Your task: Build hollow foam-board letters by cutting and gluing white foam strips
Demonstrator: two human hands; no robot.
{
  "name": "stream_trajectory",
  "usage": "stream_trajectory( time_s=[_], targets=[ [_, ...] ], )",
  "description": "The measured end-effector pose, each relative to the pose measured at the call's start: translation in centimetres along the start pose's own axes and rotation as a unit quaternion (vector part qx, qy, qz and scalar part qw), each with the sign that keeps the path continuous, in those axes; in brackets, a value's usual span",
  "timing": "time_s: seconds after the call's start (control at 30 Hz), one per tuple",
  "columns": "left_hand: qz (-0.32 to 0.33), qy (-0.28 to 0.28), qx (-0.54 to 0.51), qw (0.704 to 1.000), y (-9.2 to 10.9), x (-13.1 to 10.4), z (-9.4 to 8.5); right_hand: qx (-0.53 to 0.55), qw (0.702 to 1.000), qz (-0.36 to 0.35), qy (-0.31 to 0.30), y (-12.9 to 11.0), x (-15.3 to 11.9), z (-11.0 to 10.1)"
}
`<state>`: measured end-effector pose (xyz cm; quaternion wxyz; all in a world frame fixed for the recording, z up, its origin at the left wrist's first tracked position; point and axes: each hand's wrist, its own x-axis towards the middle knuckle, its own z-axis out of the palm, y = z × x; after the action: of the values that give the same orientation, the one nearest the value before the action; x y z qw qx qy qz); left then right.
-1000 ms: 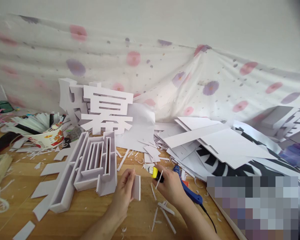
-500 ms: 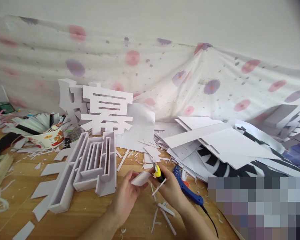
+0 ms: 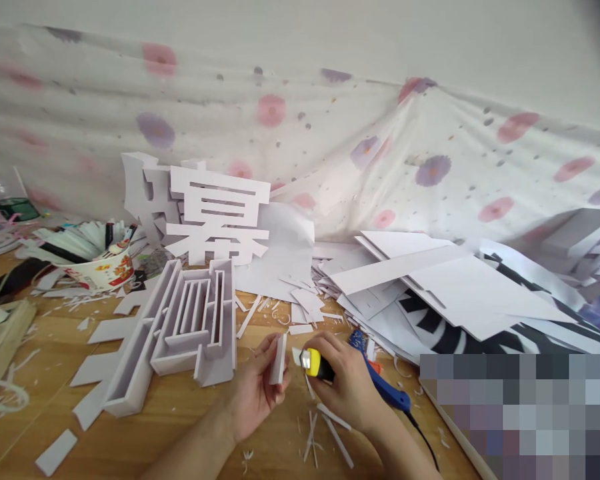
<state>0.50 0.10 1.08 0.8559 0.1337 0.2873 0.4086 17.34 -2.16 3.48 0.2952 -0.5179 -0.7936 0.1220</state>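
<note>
Here's the wooden surface (image 3: 275, 443) across the lower frame, a white hollow form (image 3: 173, 364) left of centre, open side up, likely leaving its inner walls within reach. At lower centre, the right hand (image 3: 347, 377) clasps a yellow-and-black cutter (image 3: 320, 365), blade (image 3: 297, 357) out, while the left hand (image 3: 255, 393) pinches a small white piece (image 3: 279, 360) nearly upright (close beside that tip!), presumably to present its narrow edge.

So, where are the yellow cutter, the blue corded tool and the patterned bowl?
Yellow cutter (image 3: 315, 363): head view, on its yellow section.
Blue corded tool (image 3: 389, 389): head view, on its smooth body.
Patterned bowl (image 3: 101, 274): head view, on its outer wall.
</note>
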Motion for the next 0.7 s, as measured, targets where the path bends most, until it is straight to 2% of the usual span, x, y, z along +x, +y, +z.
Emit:
stream_trajectory(
  time_s=[0.1, 0.23, 0.4, 0.7],
  targets=[
    [0.066, 0.018, 0.044, 0.997, -0.5, 0.0, 0.3, -0.038, 0.998, -0.017, -0.054, -1.0, -0.4, 0.6],
    [0.109, 0.036, 0.086, 0.99, -0.7, 0.1, 0.6, -0.07, 0.994, -0.028, -0.084, -2.0, -0.7, 1.6],
    [0.136, 0.06, 0.098, 0.984, -0.7, 0.1, 0.8, -0.094, 0.99, -0.04, -0.098, -2.2, -0.6, 2.0],
    [0.138, 0.07, 0.112, 0.982, -0.8, 0.2, 0.8, -0.102, 0.986, -0.027, -0.131, -2.5, -0.5, 1.8]
  ],
)
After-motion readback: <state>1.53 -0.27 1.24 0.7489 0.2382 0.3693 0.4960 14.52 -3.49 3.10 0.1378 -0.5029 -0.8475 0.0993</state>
